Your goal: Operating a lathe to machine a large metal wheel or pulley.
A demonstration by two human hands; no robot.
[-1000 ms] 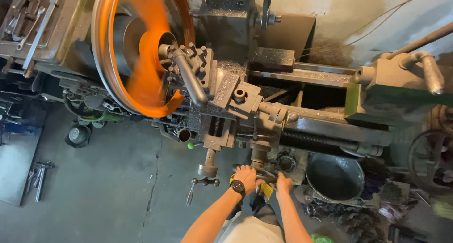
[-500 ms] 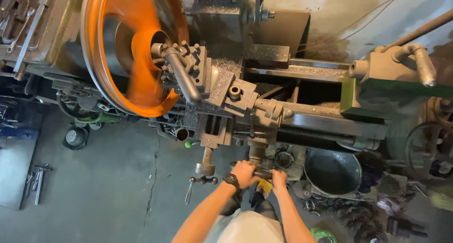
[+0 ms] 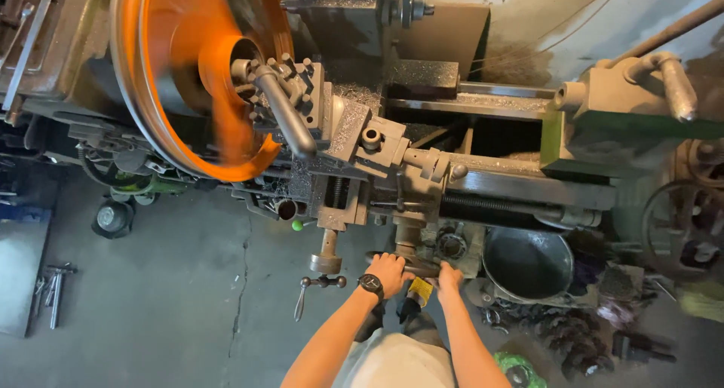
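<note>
Both my hands grip the lathe handwheel (image 3: 411,266): left hand (image 3: 388,271) closed on its left rim, right hand (image 3: 450,276) on the right; orange disc (image 3: 200,79) blurred far left.

An orange disc (image 3: 197,79) spins on the grey lathe (image 3: 422,169); the wristwatch (image 3: 370,285) is black.

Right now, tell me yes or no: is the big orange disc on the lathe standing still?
No: the big orange disc is smeared with motion blur while the grey metal lathe parts beside it look sharp.
</note>
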